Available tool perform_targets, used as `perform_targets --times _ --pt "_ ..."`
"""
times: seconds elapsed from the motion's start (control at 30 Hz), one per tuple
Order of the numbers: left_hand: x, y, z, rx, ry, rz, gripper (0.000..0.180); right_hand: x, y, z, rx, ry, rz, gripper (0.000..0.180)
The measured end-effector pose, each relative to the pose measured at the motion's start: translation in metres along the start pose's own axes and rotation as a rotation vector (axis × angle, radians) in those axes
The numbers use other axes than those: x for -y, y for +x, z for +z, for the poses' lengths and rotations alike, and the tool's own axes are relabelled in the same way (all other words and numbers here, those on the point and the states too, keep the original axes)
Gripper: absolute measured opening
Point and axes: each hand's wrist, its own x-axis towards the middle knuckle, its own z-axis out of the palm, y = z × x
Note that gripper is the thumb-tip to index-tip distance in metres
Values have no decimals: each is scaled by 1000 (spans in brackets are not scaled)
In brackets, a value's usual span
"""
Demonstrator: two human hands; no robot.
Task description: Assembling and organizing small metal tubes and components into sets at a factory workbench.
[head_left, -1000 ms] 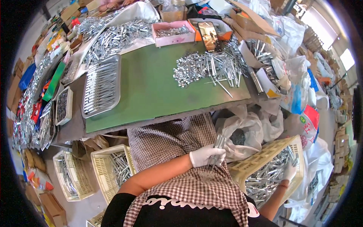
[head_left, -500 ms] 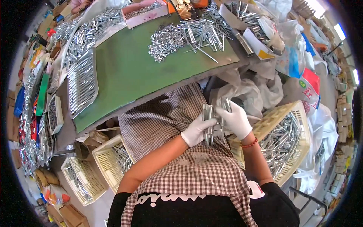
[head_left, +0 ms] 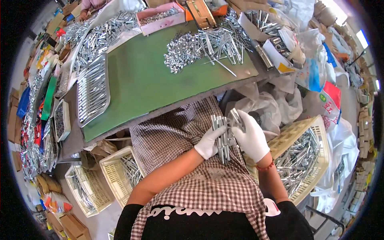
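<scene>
In front of my apron, below the table's near edge, my white-gloved left hand (head_left: 209,143) is closed round a bundle of shiny metal tubes (head_left: 225,153). The tubes stand roughly upright, with their ends showing above and below the thumb. Beside it, my gloved right hand (head_left: 253,138) grips a few more metal tubes (head_left: 235,117), tilted against the bundle's right side. Its fingertips are partly hidden behind them. To the right, a cream plastic basket (head_left: 323,150) holds many similar tubes.
A green-topped table (head_left: 140,88) carries a pile of small nuts (head_left: 180,52), long thin rods (head_left: 224,42) and a metal tray (head_left: 107,86) of slender parts. Boxes line its back. Two smaller cream baskets (head_left: 105,162) (head_left: 96,192) stand at lower left. A person's sleeve (head_left: 94,4) shows far left.
The tubes in my right hand have tilted to lean leftward at the top, and that hand has turned with its back more in view. The table appears slightly lower in the picture.
</scene>
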Motion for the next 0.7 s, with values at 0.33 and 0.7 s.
perform_targets --times 0.33,0.7 --pt "4 -1 -14 15 -163 -3 36 -45 -27 -59 -253 -77 76 14" --pt "6 5 -16 42 -240 -91 46 -179 -170 -113 279 -800 654 66"
